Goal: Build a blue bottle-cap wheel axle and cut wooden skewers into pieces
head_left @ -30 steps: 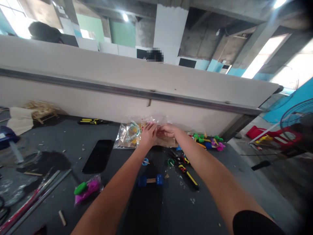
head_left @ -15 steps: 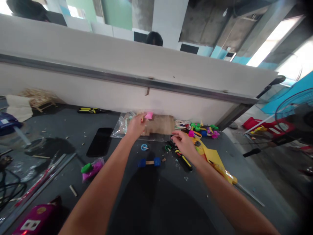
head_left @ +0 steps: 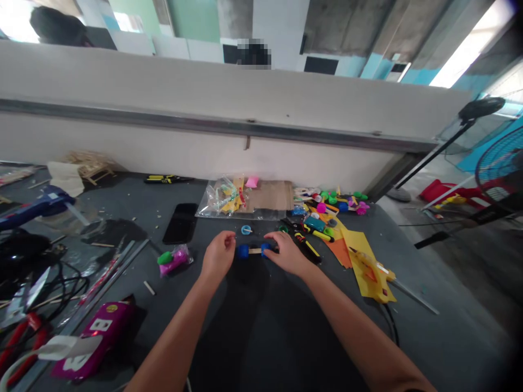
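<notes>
Head view: your hands have come down from the clear plastic bag (head_left: pixel 223 197) and the brown cardboard sheet (head_left: pixel 272 195) and now sit low over the dark desk (head_left: pixel 261 332). Your left grip (head_left: pixel 218 256) is loose, its fingers curled and holding nothing, just beside a small axle piece (head_left: pixel 254 251) of two blue plastic wheels joined by a wooden stick. Your right grip (head_left: pixel 286 253) lies over that piece's right wheel with its fingers touching it, but you cannot tell whether it is clenched. The axle piece sits between your grips, and a small blue ring (head_left: pixel 245 230) lies just ahead of them.

Just beside your right grip is a black-and-yellow utility knife (head_left: pixel 306 246). Farther right, a heap of colourful plastic parts (head_left: pixel 335 202) lies near a yellow hot glue gun (head_left: pixel 371 279) on yellow paper. To your left are a plastic bag of green and magenta clay (head_left: pixel 174 260) and, farther ahead, a black phone (head_left: pixel 180 223). The desk ends ahead of your grips at a white partition with a metal rail (head_left: pixel 204 126). Past the glue gun, its right edge drops to a concrete floor (head_left: pixel 457 272).
</notes>
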### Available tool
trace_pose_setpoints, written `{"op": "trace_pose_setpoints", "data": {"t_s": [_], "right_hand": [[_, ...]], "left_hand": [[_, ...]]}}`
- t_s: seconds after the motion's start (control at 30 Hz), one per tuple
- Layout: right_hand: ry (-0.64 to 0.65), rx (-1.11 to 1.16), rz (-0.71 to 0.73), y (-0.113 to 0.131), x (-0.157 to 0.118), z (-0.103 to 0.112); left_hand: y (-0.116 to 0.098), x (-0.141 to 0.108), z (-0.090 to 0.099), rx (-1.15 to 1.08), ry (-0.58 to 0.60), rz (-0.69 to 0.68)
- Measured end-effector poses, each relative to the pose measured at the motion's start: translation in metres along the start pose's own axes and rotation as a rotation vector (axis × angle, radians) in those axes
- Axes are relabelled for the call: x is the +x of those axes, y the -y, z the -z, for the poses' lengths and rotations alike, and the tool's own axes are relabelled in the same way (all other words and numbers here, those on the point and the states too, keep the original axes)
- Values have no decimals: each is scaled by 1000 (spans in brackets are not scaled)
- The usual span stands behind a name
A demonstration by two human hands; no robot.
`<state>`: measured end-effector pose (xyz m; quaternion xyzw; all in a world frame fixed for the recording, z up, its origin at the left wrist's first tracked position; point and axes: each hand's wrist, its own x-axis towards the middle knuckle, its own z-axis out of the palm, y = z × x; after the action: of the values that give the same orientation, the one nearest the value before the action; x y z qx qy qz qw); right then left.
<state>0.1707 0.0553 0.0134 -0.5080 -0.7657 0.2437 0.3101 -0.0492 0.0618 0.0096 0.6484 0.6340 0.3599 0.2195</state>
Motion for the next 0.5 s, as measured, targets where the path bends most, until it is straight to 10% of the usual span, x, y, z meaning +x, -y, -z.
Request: {"op": "trace_pose_setpoints", "data": {"t_s": [0.5], "right_hand": [[-29, -52, 61, -16, -12, -19]], "left_hand": [[16, -35, -15, 16, 65, -206]]}}
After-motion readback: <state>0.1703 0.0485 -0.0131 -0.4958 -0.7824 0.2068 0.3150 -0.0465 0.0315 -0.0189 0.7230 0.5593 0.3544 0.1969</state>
